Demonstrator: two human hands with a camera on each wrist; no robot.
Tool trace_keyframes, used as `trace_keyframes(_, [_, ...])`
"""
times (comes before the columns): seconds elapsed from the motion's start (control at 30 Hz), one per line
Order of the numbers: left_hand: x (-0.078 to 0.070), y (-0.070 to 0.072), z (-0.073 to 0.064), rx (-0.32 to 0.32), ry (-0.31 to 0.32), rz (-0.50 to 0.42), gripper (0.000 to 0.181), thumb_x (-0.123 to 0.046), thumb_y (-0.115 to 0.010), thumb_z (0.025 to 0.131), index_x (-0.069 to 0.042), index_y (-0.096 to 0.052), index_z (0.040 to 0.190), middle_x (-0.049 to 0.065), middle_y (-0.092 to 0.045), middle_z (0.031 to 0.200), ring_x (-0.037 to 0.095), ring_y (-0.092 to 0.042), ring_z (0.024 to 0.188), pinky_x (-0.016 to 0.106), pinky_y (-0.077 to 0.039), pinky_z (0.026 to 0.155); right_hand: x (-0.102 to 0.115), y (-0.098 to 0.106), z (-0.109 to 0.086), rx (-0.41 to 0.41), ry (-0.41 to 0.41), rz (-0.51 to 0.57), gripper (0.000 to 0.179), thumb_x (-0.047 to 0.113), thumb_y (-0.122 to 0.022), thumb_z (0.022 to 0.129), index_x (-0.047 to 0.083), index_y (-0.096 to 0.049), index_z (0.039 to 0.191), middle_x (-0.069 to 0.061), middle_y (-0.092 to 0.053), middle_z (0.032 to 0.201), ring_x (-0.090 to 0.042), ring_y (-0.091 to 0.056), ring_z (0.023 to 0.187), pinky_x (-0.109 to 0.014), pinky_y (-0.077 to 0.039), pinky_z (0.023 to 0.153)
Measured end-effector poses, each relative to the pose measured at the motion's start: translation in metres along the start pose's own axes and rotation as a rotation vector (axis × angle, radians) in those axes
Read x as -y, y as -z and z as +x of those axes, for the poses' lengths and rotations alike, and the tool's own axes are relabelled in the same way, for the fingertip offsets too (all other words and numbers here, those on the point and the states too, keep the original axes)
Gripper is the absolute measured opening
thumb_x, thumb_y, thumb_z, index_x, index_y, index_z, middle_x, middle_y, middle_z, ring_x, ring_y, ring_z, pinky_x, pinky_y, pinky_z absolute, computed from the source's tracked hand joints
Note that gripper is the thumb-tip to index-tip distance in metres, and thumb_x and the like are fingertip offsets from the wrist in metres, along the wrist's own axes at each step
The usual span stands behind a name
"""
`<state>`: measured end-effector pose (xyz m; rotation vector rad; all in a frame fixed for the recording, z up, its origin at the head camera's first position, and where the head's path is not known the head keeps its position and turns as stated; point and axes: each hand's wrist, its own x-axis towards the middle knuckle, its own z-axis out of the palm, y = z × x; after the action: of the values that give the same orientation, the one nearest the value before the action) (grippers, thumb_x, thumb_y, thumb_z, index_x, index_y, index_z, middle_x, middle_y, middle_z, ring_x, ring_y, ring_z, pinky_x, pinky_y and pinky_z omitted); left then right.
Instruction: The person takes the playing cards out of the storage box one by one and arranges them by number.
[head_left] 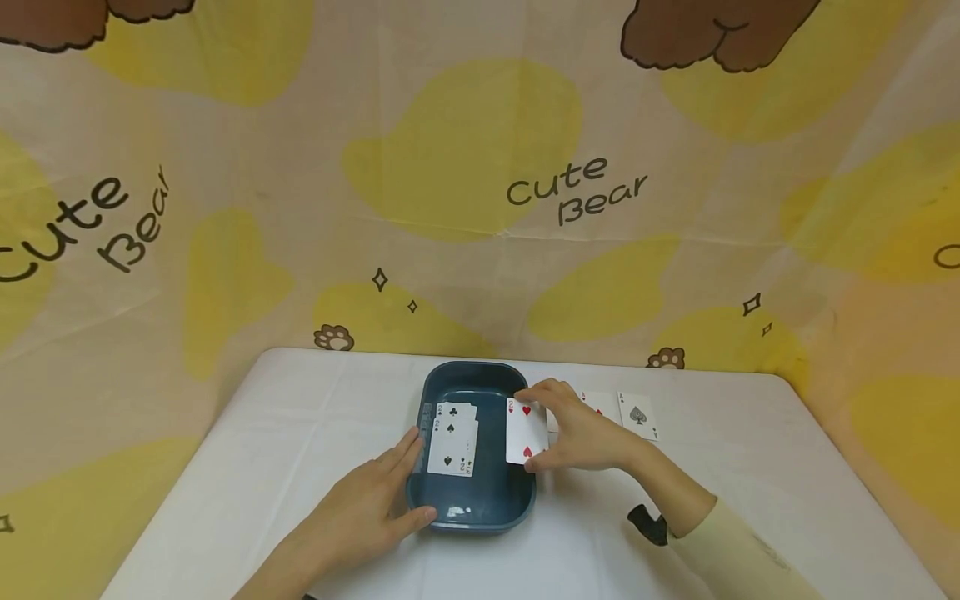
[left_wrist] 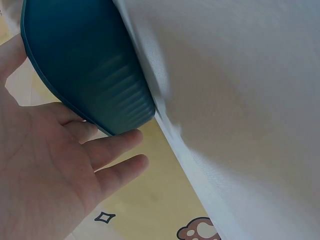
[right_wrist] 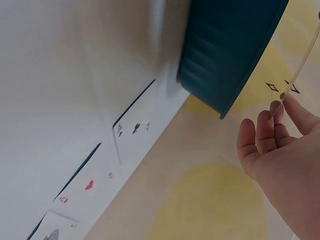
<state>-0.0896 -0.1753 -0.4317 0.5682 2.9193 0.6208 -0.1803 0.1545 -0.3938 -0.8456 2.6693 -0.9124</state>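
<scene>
Right hand [head_left: 576,429]: thumb and fingers bent, pinching a two of hearts [head_left: 527,433] by its near and far edges, face up. In the head view I hold the card across the right rim of the blue tray [head_left: 487,504]; from the right wrist it shows nearly edge-on, raised above the table.

Left hand [head_left: 363,504]: fingers mostly extended, set against the tray's left side, thumb at the near left corner; I steady nothing else with it.

Inside the tray, toward its left: a two of spades [head_left: 447,447] face up, overlapping a two of clubs [head_left: 453,411].

Right of the tray, on the white table [head_left: 315,417], a row of aces: the ace of spades [head_left: 637,416] outermost, the ace of hearts [head_left: 597,403] next, then a black ace [right_wrist: 136,128] nearest the tray, its suit too blurred for me to call.

Behind the table: a backdrop [head_left: 465,150] with yellow patches and "Cute Bear" lettering.
</scene>
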Motion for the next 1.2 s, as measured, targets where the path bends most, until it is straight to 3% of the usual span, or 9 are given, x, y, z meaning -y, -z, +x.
trace_keyframes(0.43, [0.0,0.001,-0.001,-0.005,-0.005,-0.009,0.097,-0.065,-0.067,0.093,-0.005,-0.036,0.163,0.004,-0.027,0.172,0.034,-0.043,0.149,0.056,-0.042,0.115,-0.018,-0.001,-0.026,0.005,0.002,0.003,0.083,0.032,-0.094,0.074,0.015,-0.057,0.146,-0.005,-0.051,0.144,-0.03,-0.043,0.136,-0.059,-0.046,0.106])
trace_keyframes(0.73, [0.0,0.0,0.0,0.001,0.003,-0.007,0.097,-0.065,-0.067,0.093,-0.005,-0.035,0.163,0.004,-0.026,0.172,0.034,-0.043,0.148,0.056,-0.042,0.115,-0.032,-0.001,-0.041,0.008,-0.033,0.027,0.083,0.033,-0.093,0.075,0.016,-0.055,0.148,-0.009,-0.046,0.15,-0.043,-0.031,0.149,-0.068,-0.038,0.113])
trace_keyframes(0.93, [0.0,0.0,0.0,0.003,0.001,-0.007,0.097,-0.065,-0.068,0.093,-0.005,-0.036,0.163,0.005,-0.027,0.172,0.034,-0.043,0.148,0.056,-0.042,0.115,-0.039,0.0,-0.049,-0.003,-0.068,0.009,0.082,0.036,-0.094,0.074,0.018,-0.057,0.146,-0.014,-0.045,0.153,-0.041,-0.037,0.145,-0.067,-0.04,0.11])
trace_keyframes(1.2, [-0.001,0.001,-0.001,0.0,-0.001,-0.016,0.097,-0.063,-0.069,0.093,-0.004,-0.036,0.162,0.005,-0.027,0.172,0.036,-0.045,0.147,0.057,-0.043,0.114,-0.052,-0.01,-0.047,0.003,-0.049,-0.064,0.081,0.034,-0.094,0.071,0.011,-0.061,0.141,-0.007,-0.053,0.139,-0.033,-0.045,0.131,-0.058,-0.047,0.105])
